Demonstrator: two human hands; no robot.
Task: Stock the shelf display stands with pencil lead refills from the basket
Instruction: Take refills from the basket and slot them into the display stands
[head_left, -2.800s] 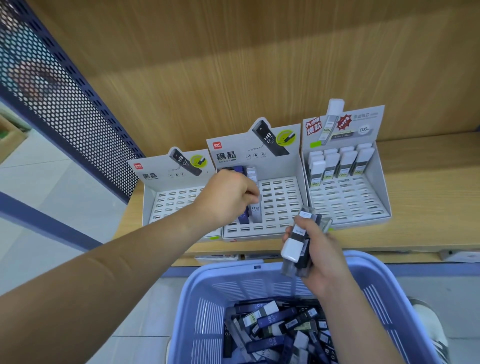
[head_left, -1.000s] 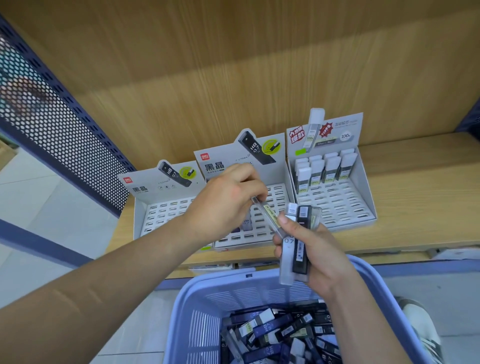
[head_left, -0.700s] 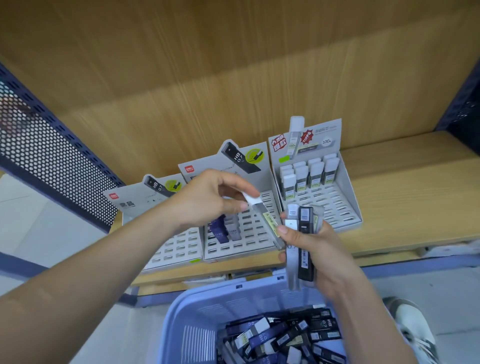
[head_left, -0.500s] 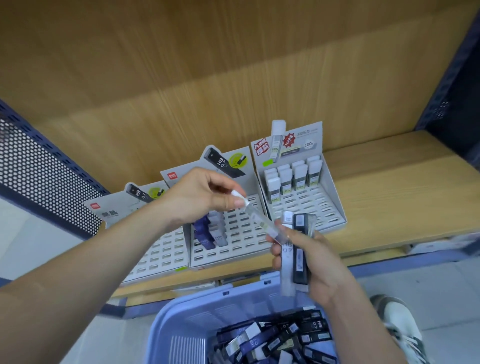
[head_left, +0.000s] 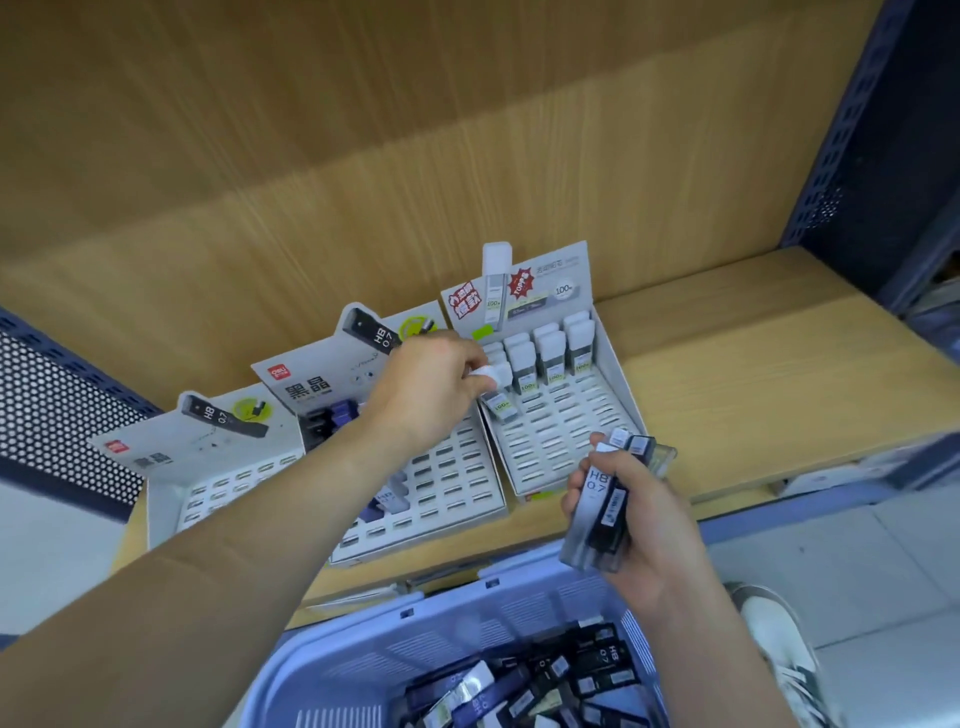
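Pinching a refill (head_left: 497, 397) by its white cap, the left hand (head_left: 431, 387) holds it in the left column of the right stand (head_left: 571, 447), its grip narrow on the cap. That refill's label reads "100x", as do its neighbours' labels. The stand's header carries a "100" badge and red badges in Chinese script.

The middle stand (head_left: 457, 493) shows a red "deli" logo, "黑晶" and a pictured tube marked "HB 0.7". The left stand (head_left: 218, 493) repeats "HB 0.7".

The right hand (head_left: 639, 525), above the basket (head_left: 363, 654), has its grip closed round a bundle (head_left: 597, 512): a clear tube printed "HB 0.7", a black one beside it and at least one more behind.

The refills are slim flat tubes, clear, black or purple, some white-capped. Three stands sit on the shelf (head_left: 769, 374). The right stand's three other columns hold two refills each, and its left column is partly hidden. The basket holds a loose heap, too many to count.
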